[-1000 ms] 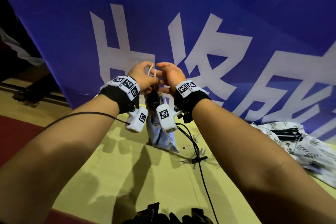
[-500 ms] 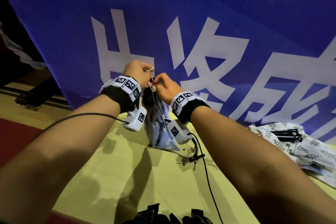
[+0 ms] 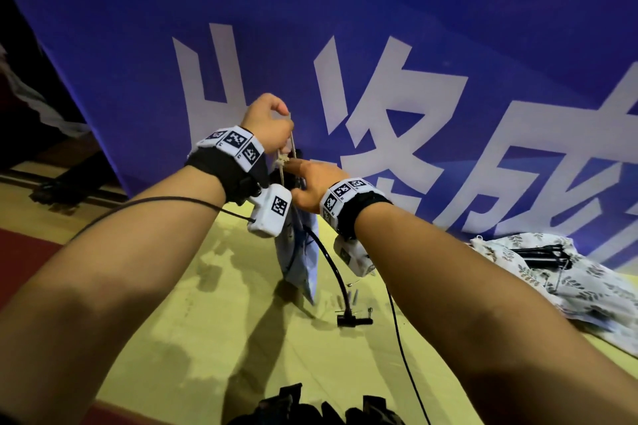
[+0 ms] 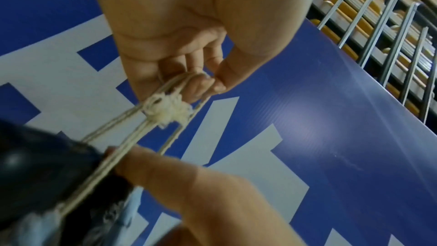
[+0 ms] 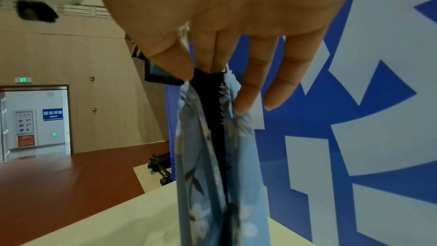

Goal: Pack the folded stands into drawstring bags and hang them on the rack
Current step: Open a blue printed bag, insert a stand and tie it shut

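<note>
A light blue flowered drawstring bag [image 3: 299, 262] hangs in the air between my wrists, above the yellow mat. A black folded stand [image 5: 210, 104] shows at its gathered mouth. My left hand [image 3: 272, 121] is raised and grips the cream drawstring [image 4: 165, 111] with its frayed knot, the cords taut down to the bag [image 4: 35, 227]. My right hand [image 3: 312, 176] is lower, its thumb and first fingers pinching the bag's mouth [image 5: 201, 76] while the other fingers [image 5: 279, 89] hang straight. A second stand [image 3: 538, 254] lies on a white leaf-print bag [image 3: 587, 293] at the right.
A big blue banner [image 3: 414, 45] with white characters stands right behind the hands. A small black clamp with a hose [image 3: 352, 319] and some small screws lie on the yellow mat [image 3: 207, 321]. Black gear [image 3: 310, 407] sits at the near edge. A metal railing [image 4: 390, 25] rises behind the banner.
My left hand has risen, pulling the drawstring up and taut. My right hand has dropped lower onto the bag's mouth, and the bag mouth has gathered tighter.
</note>
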Demonstrator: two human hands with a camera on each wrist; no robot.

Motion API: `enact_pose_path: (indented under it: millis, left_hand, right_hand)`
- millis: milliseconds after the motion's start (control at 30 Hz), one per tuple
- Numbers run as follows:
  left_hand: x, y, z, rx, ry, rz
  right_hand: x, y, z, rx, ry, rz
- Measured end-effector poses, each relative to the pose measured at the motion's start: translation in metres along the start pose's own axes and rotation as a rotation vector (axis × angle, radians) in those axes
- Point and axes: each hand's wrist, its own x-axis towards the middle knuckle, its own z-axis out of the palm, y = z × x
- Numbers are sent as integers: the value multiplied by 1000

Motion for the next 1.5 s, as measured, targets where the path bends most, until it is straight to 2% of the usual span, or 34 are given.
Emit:
enact_pose_path:
  millis: [233,300,400,433,500,567,733,933,1033,1133,1267,1400,1500]
  left_hand:
    - [-6,-1,-7,12,-97,44]
    - [-5,1,-11,-20,-88,60]
    - [-8,13,-17,-87,-113,85]
    - [-11,18,-18,-99,-123,107]
    - [-18,28,-18,-110,-151,167]
    - [-25,36,-18,-106,-173,232]
    - [-39,63,-16,-165,-182,367]
    - [-61,106,7,-134,-215,460]
    - [-84,132,31,-166,-249,515]
    - [-112,160,58,-142,-185,551]
    - [-177,204,127,-5,-180,626]
    - [-258,244,206,187,-219,643]
    - [-313,273,266,194,-295,669]
  right_hand:
    - [1,1,-5,58,-31,46]
    - [1,-1,-11,174,83,78]
    - [8,-6,-20,445,363,183]
    - [9,-10,-25,528,406,218]
    - [12,-14,-35,582,392,222]
    - [12,-18,-46,536,363,170]
    - [-1,-14,-76,564,466,219]
    - [-51,-6,-114,629,604,261]
    - [-98,8,-137,669,703,268]
    - [-148,25,-161,668,808,304]
    - [-256,64,-186,630,940,374]
    - [-382,108,-202,561,1024,463]
    - [-467,136,-212,497,1048,545]
